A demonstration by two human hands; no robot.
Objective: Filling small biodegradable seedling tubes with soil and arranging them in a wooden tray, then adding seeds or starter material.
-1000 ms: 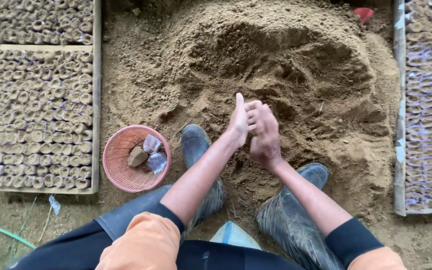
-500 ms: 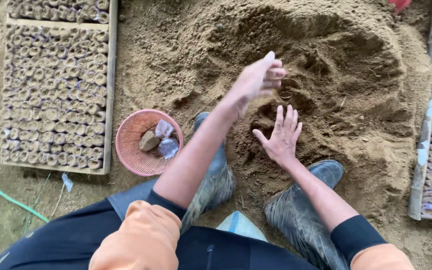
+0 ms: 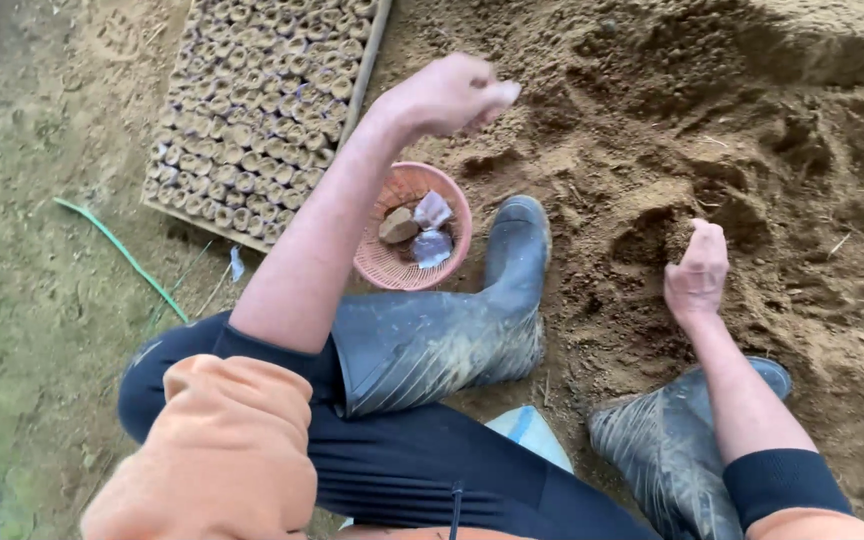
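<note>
The left hand [image 3: 447,95] is raised and curled shut over the pink basket [image 3: 384,268] (its contents hidden), while the right hand [image 3: 697,272], fisted, digs into the soil heap [image 3: 752,150], with most rolled pots in the tray [image 3: 262,100] already packed.

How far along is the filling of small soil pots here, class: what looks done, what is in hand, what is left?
Done: the wooden tray of small soil-filled pots looks full. In hand: the left hand is raised in a closed grip, its contents hidden; the right hand digs into the brown soil heap. Left: plenty of soil remains; the pink woven basket holds only a few pieces.
</note>
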